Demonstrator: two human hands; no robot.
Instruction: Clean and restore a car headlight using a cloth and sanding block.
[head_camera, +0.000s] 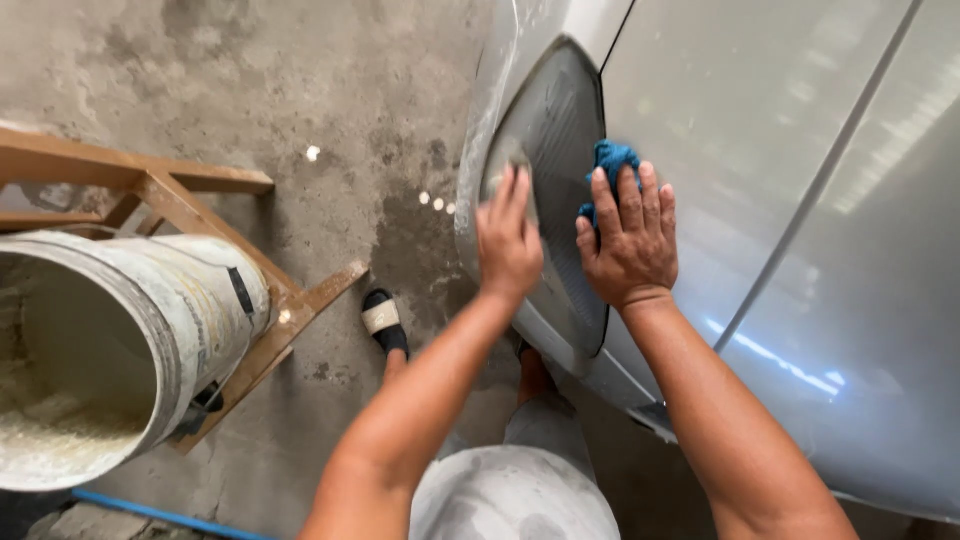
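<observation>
**Two hands working a dulled headlight**

Knees (515, 495) in pale, dusty trousers are filling the bottom of the view, with both forearms reaching up from them to the front corner of a silver car (780, 200). Left hand (508, 240) is pressing flat, fingers stretched and close together, against the headlight (560, 130); something small and grey seems to be lying under the fingertips, but I cannot tell what it is. Right hand (628, 240) is resting on the lens's inner edge, fingers spread over a blue cloth (610, 158) and pinning it against the lamp where it is meeting the body panel.

Judging by the surface, the work is looking partway along: the lens is showing grey, matte and finely streaked across its whole visible face, with no clear or glossy patch yet, so the dulling seems done and any clearing or polishing is seemingly still to come.

To the left, a white bucket (120, 350) is lying tilted in a wooden frame (180, 200), pale residue inside. A sandalled foot (383, 322) is standing on the stained concrete floor (300, 90), and a blue hose (160, 513) is running along the bottom edge.
</observation>
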